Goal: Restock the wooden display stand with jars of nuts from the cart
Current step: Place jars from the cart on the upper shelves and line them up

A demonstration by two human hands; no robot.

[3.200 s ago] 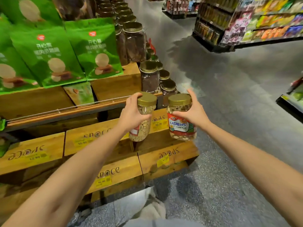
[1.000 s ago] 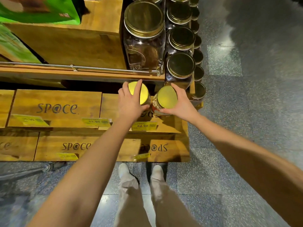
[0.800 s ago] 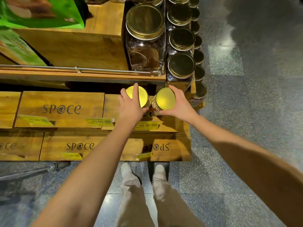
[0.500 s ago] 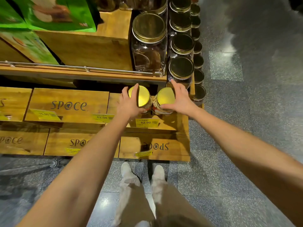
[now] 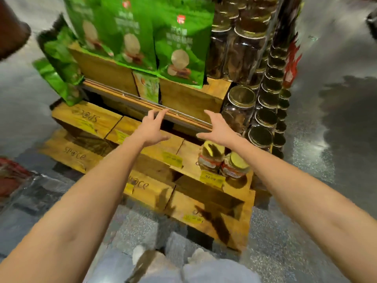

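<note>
Nut jars [image 5: 212, 158] together on wooden stand [image 5: 189, 158]; left hand [image 5: 152, 129] and right hand [image 5: 219, 129] above, fingers spread, empty.

Jar labels [image 5: 210, 162] blurred — price tags [image 5: 172, 160] unreadable.

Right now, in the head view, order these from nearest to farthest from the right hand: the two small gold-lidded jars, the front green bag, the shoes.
1. Small jars: just beneath the right hand, on the wooden stand.
2. Green bag: up and left, on the upper tier.
3. Shoes: far below, at the bottom of the view.
</note>
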